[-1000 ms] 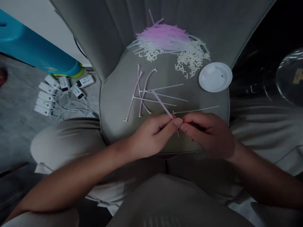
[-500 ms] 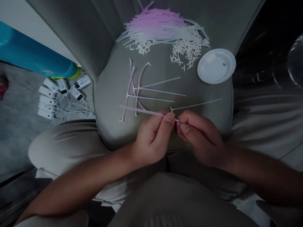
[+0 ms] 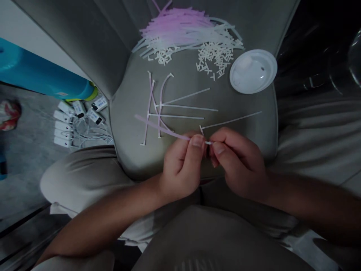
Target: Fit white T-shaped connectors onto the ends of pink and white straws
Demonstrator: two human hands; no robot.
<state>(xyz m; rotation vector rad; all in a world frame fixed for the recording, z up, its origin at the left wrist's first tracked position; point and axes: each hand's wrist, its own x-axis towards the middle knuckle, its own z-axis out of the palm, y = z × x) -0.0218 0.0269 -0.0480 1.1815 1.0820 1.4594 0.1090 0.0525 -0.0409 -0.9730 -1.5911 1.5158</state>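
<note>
My left hand pinches a pink tube that reaches out to the left over the seat. Close beside it, my right hand has thumb and finger closed on a small white connector showing between the two hands. Just beyond the fingers lies a white tube with a T-shaped piece at its left end. Farther left, joined pink tubes with white connectors and several white tubes lie on the grey seat.
At the back are a pile of pink tubes, white connectors and a white dish. Left of the seat, a blue object and white devices with cables are on the floor. My legs flank the seat.
The view has shifted slightly. The hands have stayed close together, and the pink tube's free end now tilts higher. The white connector between the fingers is more level.
</note>
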